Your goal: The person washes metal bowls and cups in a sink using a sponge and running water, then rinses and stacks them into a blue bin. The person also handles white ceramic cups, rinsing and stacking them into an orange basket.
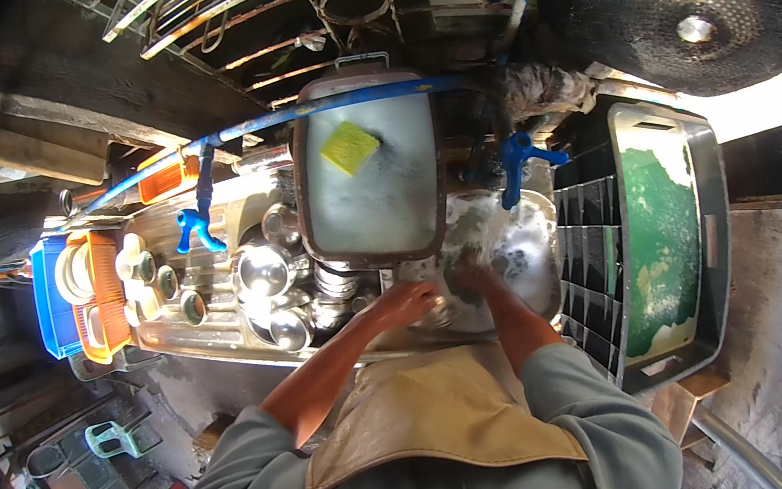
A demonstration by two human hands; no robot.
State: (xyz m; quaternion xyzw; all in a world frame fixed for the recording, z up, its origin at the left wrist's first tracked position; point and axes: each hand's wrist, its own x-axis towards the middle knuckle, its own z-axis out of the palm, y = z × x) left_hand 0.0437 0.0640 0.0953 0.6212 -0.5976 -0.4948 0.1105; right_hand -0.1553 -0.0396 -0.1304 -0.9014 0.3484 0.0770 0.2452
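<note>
My left hand (411,304) is at the left side of a metal sink (550,304), fingers curled around a small pale item (438,313) too blurred to name. Further right, my right hand (473,274) is down in the sink, blurred by motion and splashing; whatever it may hold is hidden. Water (493,228) pours from the blue tap (519,161) close beside it, onto foamy water. Just behind my hands, a brown rectangular basin (304,204) contains cloudy water, with a yellow sponge (349,147) in it.
Metal bowls (264,271) crowd the drainboard (203,204) on the left, with small cups (167,282) beyond. A second blue tap (196,232) overhangs it. Orange (110,302) and blue baskets (51,295) stand farther left. A grey crate (714,196) borders the sink's right.
</note>
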